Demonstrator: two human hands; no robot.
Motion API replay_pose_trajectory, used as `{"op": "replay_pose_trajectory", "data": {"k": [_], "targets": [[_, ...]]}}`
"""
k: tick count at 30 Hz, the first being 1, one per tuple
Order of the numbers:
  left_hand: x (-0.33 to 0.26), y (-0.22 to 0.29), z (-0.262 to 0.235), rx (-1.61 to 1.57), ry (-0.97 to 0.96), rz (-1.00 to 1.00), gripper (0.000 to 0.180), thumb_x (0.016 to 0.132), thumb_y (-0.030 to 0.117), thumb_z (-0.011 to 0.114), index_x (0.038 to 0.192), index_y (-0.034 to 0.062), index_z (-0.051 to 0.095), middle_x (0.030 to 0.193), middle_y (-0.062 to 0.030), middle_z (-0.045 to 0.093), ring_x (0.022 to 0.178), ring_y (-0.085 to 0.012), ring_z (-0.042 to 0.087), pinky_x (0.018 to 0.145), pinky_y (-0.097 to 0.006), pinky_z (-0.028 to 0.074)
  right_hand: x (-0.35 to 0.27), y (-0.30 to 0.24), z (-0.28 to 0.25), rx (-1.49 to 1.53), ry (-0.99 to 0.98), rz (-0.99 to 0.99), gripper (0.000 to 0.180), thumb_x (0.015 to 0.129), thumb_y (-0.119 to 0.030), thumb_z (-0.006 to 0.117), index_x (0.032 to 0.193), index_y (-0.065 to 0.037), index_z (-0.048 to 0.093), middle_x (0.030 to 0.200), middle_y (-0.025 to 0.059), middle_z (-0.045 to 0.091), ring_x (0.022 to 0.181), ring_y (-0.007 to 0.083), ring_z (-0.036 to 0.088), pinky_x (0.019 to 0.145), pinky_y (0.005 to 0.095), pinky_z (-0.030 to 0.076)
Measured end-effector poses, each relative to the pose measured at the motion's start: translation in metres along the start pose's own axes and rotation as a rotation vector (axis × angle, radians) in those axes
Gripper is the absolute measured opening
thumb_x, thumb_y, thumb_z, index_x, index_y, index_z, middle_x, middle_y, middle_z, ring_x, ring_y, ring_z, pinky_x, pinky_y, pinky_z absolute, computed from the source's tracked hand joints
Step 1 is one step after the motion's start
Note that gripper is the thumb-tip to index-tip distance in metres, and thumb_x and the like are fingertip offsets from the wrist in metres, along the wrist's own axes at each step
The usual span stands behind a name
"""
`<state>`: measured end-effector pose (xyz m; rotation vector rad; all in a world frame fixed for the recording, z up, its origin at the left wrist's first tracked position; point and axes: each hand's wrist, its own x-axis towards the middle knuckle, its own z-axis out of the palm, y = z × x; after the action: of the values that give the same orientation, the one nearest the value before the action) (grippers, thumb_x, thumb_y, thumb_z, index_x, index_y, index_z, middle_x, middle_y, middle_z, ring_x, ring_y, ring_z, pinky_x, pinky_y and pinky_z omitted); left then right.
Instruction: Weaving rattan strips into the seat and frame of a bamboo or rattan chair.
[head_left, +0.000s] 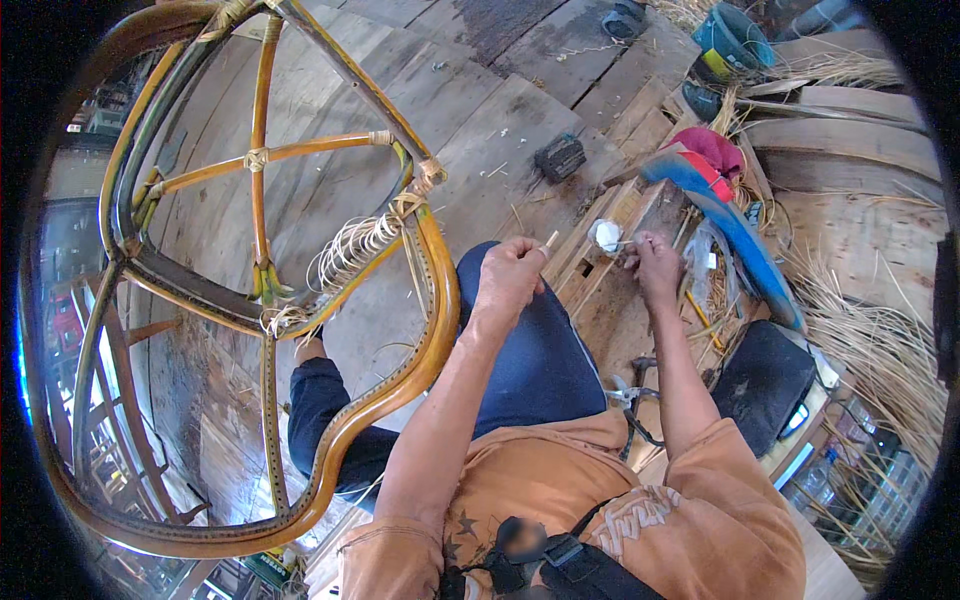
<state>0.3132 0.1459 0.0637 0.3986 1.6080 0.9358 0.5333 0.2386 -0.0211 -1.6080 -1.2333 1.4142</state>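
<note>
Left hand: The person's left hand (508, 282) is closed in a pinch, thumb against fingers, on a short pale stick (552, 240), above the navy trouser leg (525, 365).
Right hand: Across a gap, the right hand (656, 268) has its fingertips drawn together, apparently on a thin pale sliver (627, 242) pointing left.
Stick's line: Its free end leans forward and to the right from the left hand, its long axis slanting away from the body.
White piece: A rounded white piece (605, 236) sits on the wooden beam (658, 212) between the two hands, just left of the right fingertips and clearly nearer to them than to the left hand; whether the sliver touches it cannot be told.
Right-hand side: Beyond the right hand lie a clear plastic bag (706, 255), a yellow pencil-like rod (703, 318), a curved blue piece (765, 265) and a black pouch (765, 385), with loose straw-coloured strips (865, 320) farther out.
Left-hand side: A bent cane frame (440, 300) stands left of the left arm, pale binding (355, 245) coiled around one rail.
Plank floor: Ahead, a dark block (559, 157) rests on the boards; a teal bucket (740, 38) stands farther off.
</note>
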Motion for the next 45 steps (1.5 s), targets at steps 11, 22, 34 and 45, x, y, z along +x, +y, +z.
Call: {"op": "replay_pose_trajectory", "data": {"k": [11, 22, 34, 45], "targets": [[0.003, 0.001, 0.000, -0.088, 0.022, -0.039, 0.017, 0.081, 0.019, 0.059, 0.082, 0.0022, 0.061, 0.057, -0.0022, 0.053, 0.044, -0.0083, 0.047, 0.038, -0.021, 0.035, -0.010, 0.001, -0.014, 0.327, 0.073, 0.187, 0.016, 0.089, -0.020, 0.054, 0.092, -0.005, 0.056, 0.074, 0.0039, 0.060, 0.055, 0.0114, 0.056, 0.048, 0.0239, 0.043], [0.001, 0.001, 0.001, -0.118, 0.046, -0.031, 0.018, 0.080, 0.019, 0.058, 0.082, 0.0014, 0.061, 0.057, -0.0030, 0.054, 0.044, -0.0087, 0.048, 0.037, -0.022, 0.036, -0.042, -0.057, 0.038, 0.629, -0.285, 0.154, 0.014, 0.084, -0.016, 0.061, 0.093, -0.007, 0.055, 0.074, 0.0058, 0.060, 0.056, 0.0146, 0.057, 0.045, 0.0259, 0.043], [0.005, -0.004, 0.000, -0.134, 0.054, -0.044, 0.017, 0.080, 0.017, 0.057, 0.082, 0.0006, 0.060, 0.059, -0.0028, 0.054, 0.045, -0.0090, 0.049, 0.037, -0.022, 0.036, -0.044, -0.046, 0.054, 0.639, -0.290, 0.168, 0.012, 0.086, -0.011, 0.058, 0.094, -0.004, 0.054, 0.079, 0.0081, 0.060, 0.061, 0.0150, 0.057, 0.053, 0.0256, 0.046], [0.002, -0.003, 0.000, -0.145, 0.055, -0.039, 0.015, 0.080, 0.017, 0.058, 0.077, 0.0024, 0.060, 0.057, -0.0020, 0.053, 0.045, -0.0092, 0.050, 0.038, -0.022, 0.037, -0.047, -0.044, 0.056, 0.563, -0.322, 0.123, 0.011, 0.086, -0.008, 0.054, 0.096, -0.001, 0.053, 0.080, 0.0078, 0.060, 0.066, 0.0139, 0.058, 0.056, 0.0249, 0.047]]}}
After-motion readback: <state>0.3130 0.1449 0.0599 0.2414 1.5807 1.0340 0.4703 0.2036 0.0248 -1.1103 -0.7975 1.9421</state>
